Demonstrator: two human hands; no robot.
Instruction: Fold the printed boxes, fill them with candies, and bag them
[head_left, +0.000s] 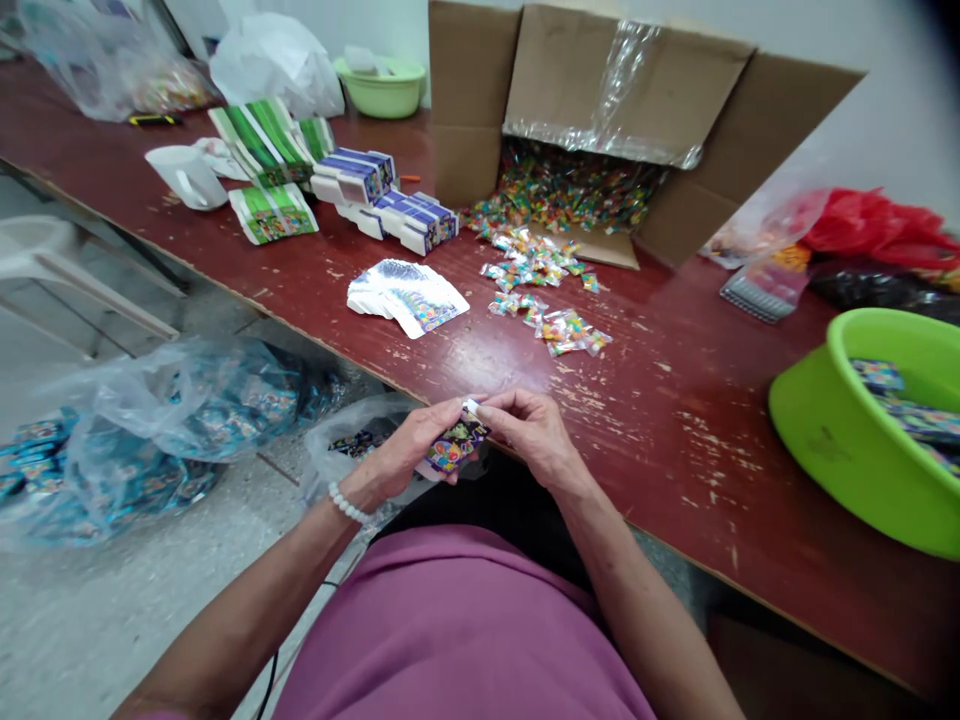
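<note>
Close to my body, at the table's front edge, my left hand [411, 446] is closed around a small printed candy box [455, 443], dark with colourful pictures. My right hand [531, 428] pinches a white flap at the top of that box between thumb and fingers. Beyond my hands lies a fanned stack of flat printed boxes [409, 295]. To its right, small clear packets of colourful candy [566, 332] are scattered in a line on the table.
A large open carton [600, 85] spills candy packets at the back. Bundled purple boxes [397, 205] and green boxes [274, 215] stand at back left. A green basin [832, 430] holds printed boxes at right. Bags of blue packs [240, 400] lie on the floor.
</note>
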